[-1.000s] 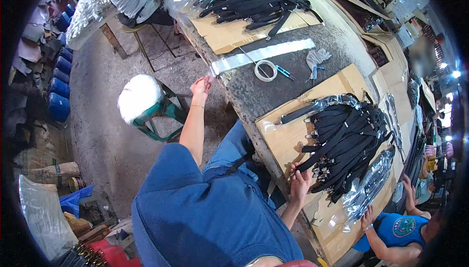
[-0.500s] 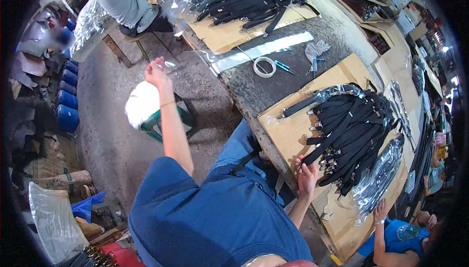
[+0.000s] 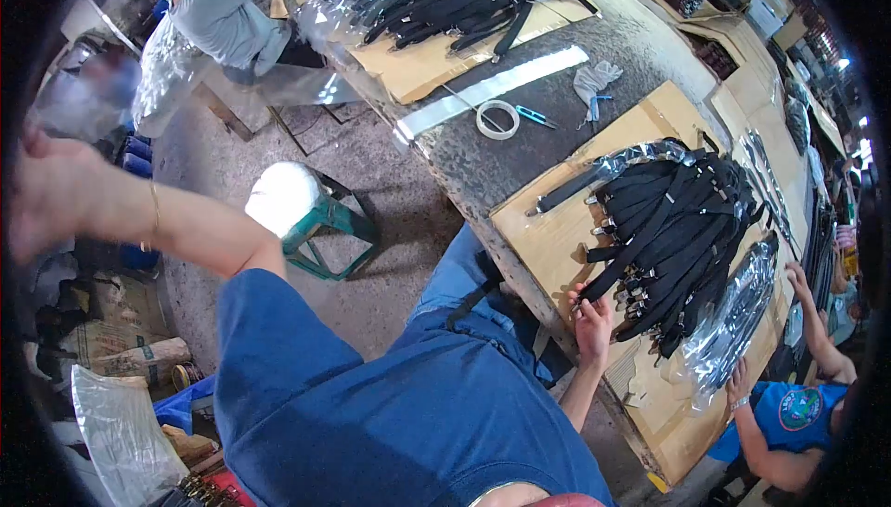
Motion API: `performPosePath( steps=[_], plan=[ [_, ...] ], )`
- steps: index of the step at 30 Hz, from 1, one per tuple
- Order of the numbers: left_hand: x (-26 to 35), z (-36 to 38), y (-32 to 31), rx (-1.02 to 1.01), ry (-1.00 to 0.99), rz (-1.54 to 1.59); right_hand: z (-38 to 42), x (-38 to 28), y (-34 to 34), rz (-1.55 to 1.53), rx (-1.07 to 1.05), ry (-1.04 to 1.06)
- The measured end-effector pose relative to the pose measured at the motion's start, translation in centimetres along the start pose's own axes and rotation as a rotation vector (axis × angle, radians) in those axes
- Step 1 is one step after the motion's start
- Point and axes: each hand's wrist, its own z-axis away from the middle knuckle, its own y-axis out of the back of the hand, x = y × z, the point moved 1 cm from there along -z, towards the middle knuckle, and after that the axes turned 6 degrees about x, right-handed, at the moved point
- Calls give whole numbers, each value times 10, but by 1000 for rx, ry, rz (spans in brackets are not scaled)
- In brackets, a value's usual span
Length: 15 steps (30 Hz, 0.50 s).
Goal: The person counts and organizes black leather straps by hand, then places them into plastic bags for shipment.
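My right hand (image 3: 592, 323) is closed round the end of a black strap (image 3: 608, 277) at the near edge of the cardboard. That strap runs into a heap of black straps (image 3: 682, 238) with shiny metal clips along their ends. Out at the far left, my left hand (image 3: 65, 193) is raised away from the table and smeared by motion. Its fingers and anything in them cannot be made out. Clear plastic-wrapped straps (image 3: 733, 321) lie beside the heap, where another person's hand (image 3: 738, 384) touches the plastic.
A cardboard sheet (image 3: 534, 228) lies under the straps. On the dark tabletop are a tape roll (image 3: 497, 120), a blue cutter (image 3: 535, 117), a grey cloth (image 3: 594, 82) and a clear strip (image 3: 501, 89). A green stool (image 3: 325, 238) stands left of the table. A person (image 3: 227, 15) sits beyond.
My left hand has swung far out to the left, from above the stool to the view's edge. My right hand still holds the strap end. The other person at the right has raised an arm.
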Motion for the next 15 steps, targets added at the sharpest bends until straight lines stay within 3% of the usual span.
performPosePath(
  steps=[1,2,4,5,6,7,8,10,12,15],
  plan=[
    [71,55,-5,-80,116,-37,-1,0,-1,-18,-7,3],
    [58,56,3,-165,234,-71,-1,1,-1,-39,-9,6],
    [152,89,-39,-1928,32,405,-3,4,3,-52,-4,23],
    [138,162,-13,-2072,231,766,-4,6,6,-29,-17,23],
    [147,218,20,-2262,627,816,-4,7,9,-10,-19,29],
    [152,270,63,-2421,743,760,-6,9,10,-34,-23,38],
    [159,306,105,-2504,657,789,-5,12,12,-57,-15,50],
    [177,335,163,-2632,819,774,1,7,8,-39,15,50],
    [189,334,183,-2483,897,899,5,1,5,12,23,21],
    [191,326,165,-2428,1029,690,-1,3,13,-6,-30,6]
  ],
)
